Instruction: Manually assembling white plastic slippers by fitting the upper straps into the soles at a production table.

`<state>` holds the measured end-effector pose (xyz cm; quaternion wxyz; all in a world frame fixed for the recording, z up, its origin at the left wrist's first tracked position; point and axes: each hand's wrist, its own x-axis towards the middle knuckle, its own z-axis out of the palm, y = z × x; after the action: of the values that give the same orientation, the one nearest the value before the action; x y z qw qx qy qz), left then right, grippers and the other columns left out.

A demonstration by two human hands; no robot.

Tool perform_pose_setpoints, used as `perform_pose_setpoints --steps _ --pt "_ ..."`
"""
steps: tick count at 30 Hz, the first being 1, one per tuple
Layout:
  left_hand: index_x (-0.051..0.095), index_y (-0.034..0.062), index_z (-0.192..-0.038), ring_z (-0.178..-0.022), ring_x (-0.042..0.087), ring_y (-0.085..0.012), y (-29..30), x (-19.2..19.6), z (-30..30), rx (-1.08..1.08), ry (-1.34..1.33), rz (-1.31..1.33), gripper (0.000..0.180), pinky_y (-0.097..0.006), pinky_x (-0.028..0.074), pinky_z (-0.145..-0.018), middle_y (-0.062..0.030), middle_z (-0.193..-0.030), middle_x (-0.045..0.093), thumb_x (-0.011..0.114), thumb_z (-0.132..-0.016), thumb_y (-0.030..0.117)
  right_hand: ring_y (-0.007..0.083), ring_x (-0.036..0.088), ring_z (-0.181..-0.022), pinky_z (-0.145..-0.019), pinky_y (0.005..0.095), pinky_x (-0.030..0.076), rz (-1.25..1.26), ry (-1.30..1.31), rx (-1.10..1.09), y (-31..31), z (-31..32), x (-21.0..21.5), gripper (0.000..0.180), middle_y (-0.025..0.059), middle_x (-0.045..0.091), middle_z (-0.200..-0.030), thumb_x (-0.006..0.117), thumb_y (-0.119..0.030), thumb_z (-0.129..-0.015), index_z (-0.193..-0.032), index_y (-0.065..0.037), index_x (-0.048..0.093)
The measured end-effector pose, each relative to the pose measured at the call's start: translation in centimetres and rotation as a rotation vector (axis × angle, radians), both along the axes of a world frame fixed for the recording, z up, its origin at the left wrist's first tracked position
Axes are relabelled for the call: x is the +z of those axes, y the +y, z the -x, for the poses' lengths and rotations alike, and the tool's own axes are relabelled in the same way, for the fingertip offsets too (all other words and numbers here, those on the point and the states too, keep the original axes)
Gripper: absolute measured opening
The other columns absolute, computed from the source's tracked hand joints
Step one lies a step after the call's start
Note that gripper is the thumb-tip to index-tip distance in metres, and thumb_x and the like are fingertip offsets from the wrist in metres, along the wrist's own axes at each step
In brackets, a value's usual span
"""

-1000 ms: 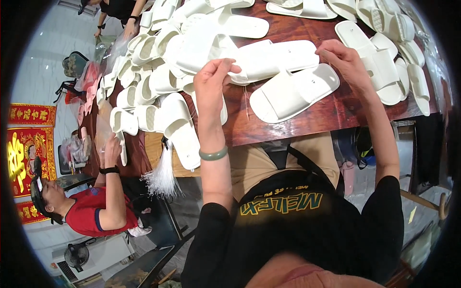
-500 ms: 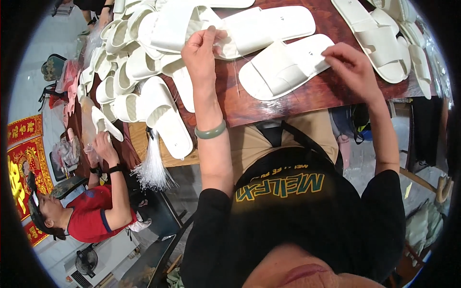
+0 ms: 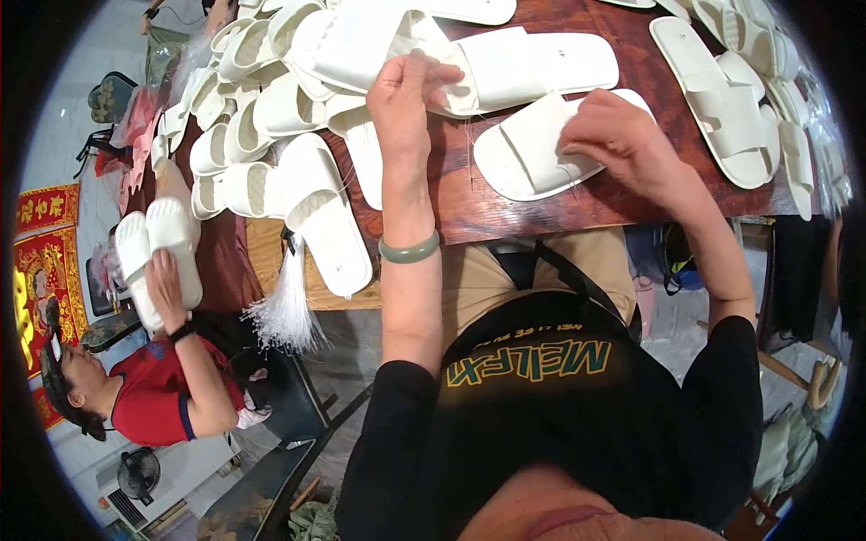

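A white open-toe slipper (image 3: pixel 523 167) lies on the reddish-brown table close to me, with fine clear strands by its left end. My right hand (image 3: pixel 622 140) is over its strap and sole, fingers curled together; the fingertips hide whatever they may hold. Beyond it lies another white slipper (image 3: pixel 564 72). At that slipper's left end my left hand (image 3: pixel 408 95) is raised, thumb and forefinger pinched together. What sits in the pinch is too fine to make out. A bundle of thin white strands (image 3: pixel 287 311) hangs from the table's front edge on my left.
Heaped white slippers (image 3: pixel 244 135) cover the table's left side, and more slippers (image 3: pixel 713 108) lie at the right. The table's front edge (image 3: pixel 505 221) runs before my lap. At the left, a co-worker in red holds a pair of white slippers (image 3: pixel 173 225). A chair (image 3: pixel 293 406) stands between us.
My right hand has moved left from the near slipper's right end to over its strap. My left hand keeps its pinch. The co-worker's slippers now show side by side, soles' tops visible.
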<state>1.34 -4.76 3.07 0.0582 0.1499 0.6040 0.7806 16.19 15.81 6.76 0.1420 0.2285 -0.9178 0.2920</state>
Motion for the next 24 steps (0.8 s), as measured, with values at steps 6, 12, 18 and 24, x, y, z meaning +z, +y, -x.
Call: perform_pose_setpoints --steps 6,12,18,24 --pt "0.06 0.0013 -0.081 -0.047 0.047 -0.0066 -0.5 -0.3 0.3 -0.047 -0.094 -0.078 0.022 -0.019 0.031 -0.042 -0.0012 -0.06 0.055 0.056 -0.091 0.02 0.0014 0.046 -0.055 -0.048 0.0167 0.033 0.774 -0.459 -0.186 3.3 -1.1 2.6 0.021 -0.0015 0.057 -0.067 0.053 -0.019 -0.092 -0.096 -0.004 0.067" --pt "0.062 0.0001 -0.082 -0.045 0.04 -0.0034 0.1 -0.3 0.2 -0.042 -0.087 0.082 0.02 -0.018 0.027 -0.04 0.0013 -0.059 0.052 0.059 -0.089 0.018 0.0026 0.04 -0.05 -0.045 0.0189 0.03 0.711 -0.548 -0.315 6.1 1.8 1.0 0.025 -0.0043 0.046 -0.059 0.052 -0.024 -0.092 -0.091 -0.004 0.066" --pt "0.065 0.0 -0.088 -0.047 0.043 -0.0015 0.6 -0.1 0.0 -0.056 -0.045 0.277 0.016 -0.015 0.027 -0.039 0.0001 -0.064 0.057 0.059 -0.089 0.015 0.0331 0.06 -0.072 -0.063 0.042 0.046 -0.484 0.034 -0.385 6.2 6.3 -3.4 0.014 0.013 0.06 -0.07 0.053 -0.01 -0.08 -0.09 -0.006 0.062" --pt "0.064 -0.0038 -0.095 -0.048 0.047 -0.0048 0.9 0.0 -0.1 -0.116 -0.056 0.325 0.019 -0.018 0.034 -0.042 -0.0041 -0.066 0.06 0.054 -0.089 0.011 0.0298 0.056 -0.073 -0.064 0.0389 0.045 -0.23 0.121 -0.132 2.9 10.0 -4.5 0.009 0.0111 0.058 -0.075 0.057 -0.008 -0.076 -0.084 -0.004 0.058"
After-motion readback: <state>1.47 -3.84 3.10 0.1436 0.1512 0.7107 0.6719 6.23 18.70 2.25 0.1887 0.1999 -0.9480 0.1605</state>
